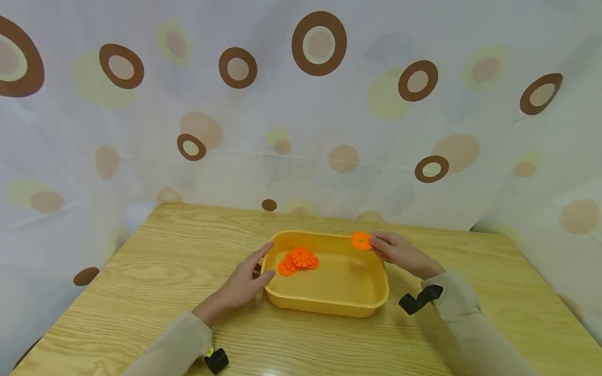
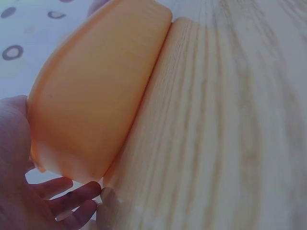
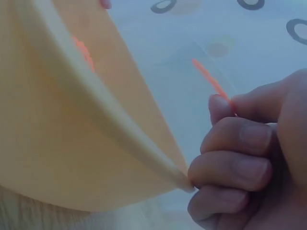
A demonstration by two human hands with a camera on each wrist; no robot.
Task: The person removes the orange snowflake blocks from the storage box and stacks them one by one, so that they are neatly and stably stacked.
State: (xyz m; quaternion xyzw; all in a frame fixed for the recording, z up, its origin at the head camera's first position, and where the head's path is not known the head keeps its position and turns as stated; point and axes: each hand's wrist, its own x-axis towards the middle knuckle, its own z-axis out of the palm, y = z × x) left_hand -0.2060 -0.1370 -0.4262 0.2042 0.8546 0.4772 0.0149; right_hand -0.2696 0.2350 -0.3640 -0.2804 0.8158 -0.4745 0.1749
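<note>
A yellow-orange plastic basin (image 1: 329,279) with rounded corners stands on the table. My left hand (image 1: 242,284) holds its left end. Thumb and index finger reach over the rim there, while the other fingers lie outside below it in the left wrist view. Between thumb and index finger, my right hand (image 1: 400,251) pinches an orange flower-shaped notched disc (image 1: 361,241) above the basin's back right corner. In the right wrist view that disc (image 3: 208,76) appears edge-on, and the remaining fingers are curled close to the rim. Several matching discs (image 1: 299,260) lie heaped inside the basin's left part.
The wooden table (image 1: 155,271) extends on both sides of the basin. A pale cloth with brown ring patterns (image 1: 320,104) hangs behind it. Black camera mounts (image 1: 420,300) sit on both wrists.
</note>
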